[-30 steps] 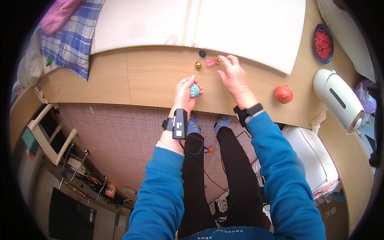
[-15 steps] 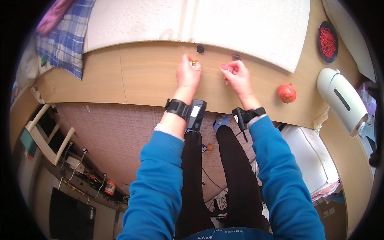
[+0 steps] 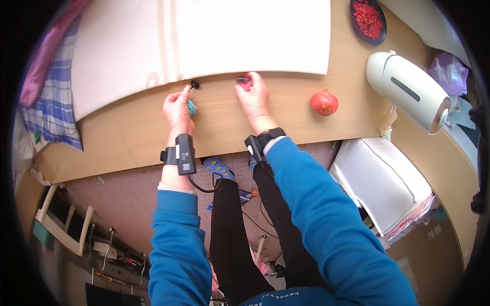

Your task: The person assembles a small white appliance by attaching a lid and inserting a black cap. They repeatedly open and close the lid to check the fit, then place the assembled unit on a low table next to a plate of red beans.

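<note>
The left hand (image 3: 177, 108) rests on the wooden table (image 3: 286, 115) with its forefinger stretched out, the tip touching or just short of a small black bead (image 3: 194, 83) that lies at the near edge of the white sheet (image 3: 204, 41). The other fingers of that hand are curled around a small teal thing (image 3: 191, 107), which shows between thumb and palm. The right hand (image 3: 253, 97) lies palm down a little to the right, its fingertips closed on a small pink piece (image 3: 243, 80), also right at the sheet's edge; how much of the piece is gripped cannot be told. The 2 hands are near each other but apart. Each wrist carries a black band with a small device, and both sleeves are blue.

To the right of the right hand, well apart from it, a pomegranate (image 3: 324, 102) sits on the bare wood. Farther right stands a white appliance (image 3: 408, 92) lying slanted toward the table's corner. At the far right edge is a dark dish (image 3: 368, 19) filled with red seeds. A checked blue cloth (image 3: 48, 107) hangs over the table's left end, touching the sheet's left border. Below the table are black trousers and a pinkish carpet (image 3: 127, 204)
</note>
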### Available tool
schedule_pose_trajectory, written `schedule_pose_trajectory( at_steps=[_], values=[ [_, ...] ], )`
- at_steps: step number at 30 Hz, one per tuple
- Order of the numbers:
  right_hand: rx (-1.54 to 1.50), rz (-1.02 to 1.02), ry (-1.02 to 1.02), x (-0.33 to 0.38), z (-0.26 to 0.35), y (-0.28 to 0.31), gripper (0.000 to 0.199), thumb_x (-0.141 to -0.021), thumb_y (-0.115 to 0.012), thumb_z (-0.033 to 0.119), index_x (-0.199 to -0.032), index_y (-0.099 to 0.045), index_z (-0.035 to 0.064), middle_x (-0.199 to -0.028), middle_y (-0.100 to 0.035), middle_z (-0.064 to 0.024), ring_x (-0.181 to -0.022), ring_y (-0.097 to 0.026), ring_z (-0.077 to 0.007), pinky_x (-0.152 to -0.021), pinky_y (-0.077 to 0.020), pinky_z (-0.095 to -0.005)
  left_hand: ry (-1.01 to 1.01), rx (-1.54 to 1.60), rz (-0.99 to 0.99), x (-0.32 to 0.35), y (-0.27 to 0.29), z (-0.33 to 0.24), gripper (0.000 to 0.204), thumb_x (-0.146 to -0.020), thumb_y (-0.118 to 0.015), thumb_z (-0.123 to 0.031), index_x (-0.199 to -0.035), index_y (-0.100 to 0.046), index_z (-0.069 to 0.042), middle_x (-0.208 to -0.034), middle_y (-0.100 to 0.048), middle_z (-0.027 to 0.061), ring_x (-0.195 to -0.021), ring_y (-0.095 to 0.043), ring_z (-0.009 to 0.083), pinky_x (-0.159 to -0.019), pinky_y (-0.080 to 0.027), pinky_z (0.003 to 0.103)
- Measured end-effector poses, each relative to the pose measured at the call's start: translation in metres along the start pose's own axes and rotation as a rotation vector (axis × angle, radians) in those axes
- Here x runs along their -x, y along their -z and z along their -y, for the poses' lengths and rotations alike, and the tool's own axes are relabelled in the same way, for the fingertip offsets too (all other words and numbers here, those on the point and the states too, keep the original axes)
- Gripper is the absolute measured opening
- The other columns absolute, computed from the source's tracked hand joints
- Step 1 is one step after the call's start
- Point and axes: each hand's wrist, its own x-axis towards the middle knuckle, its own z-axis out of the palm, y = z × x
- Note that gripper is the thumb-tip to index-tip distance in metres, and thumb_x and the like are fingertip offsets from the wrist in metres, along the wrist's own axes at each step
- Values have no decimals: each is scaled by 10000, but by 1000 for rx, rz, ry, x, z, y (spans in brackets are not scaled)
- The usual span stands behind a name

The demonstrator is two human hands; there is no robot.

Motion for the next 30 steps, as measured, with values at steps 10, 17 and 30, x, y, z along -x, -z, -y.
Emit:
schedule_pose_trajectory(
  at_steps=[10, 17, 30],
  values=[
    [262, 45, 103, -2, -4, -9, 295, -762, -724, 121, -995, -544, 93, -939, -557, -164, -826, -585, -386, -708, -512, -431, -302, -471, -206, -11, -44, 18, 324, -793, -737, -171, -1009, -566, 1, -880, -619, 100, -810, -582, 212, -779, -480, 345],
    [-329, 202, -223, 6, -9, -9, 238, -813, -710, 86, -948, -515, 74, -757, -574, -12, -568, -503, -72, -396, -399, -233, -731, -1060, 43, -3, -36, 32, 202, -814, -671, -135, -889, -528, -13, -838, -580, 181, -819, -543, 383, -725, -457, 473],
    [42, 139, 431, 111, 125, 87, 264, -778, -634, 26, -1033, -566, 25, -1003, -500, -149, -959, -543, -320, -821, -481, -390, 443, 951, 555, 135, 11, 3, 223, -852, -607, -194, -990, -673, -31, -1254, -589, 180, -1142, -541, 273, -1021, -406, 396]
  ],
)
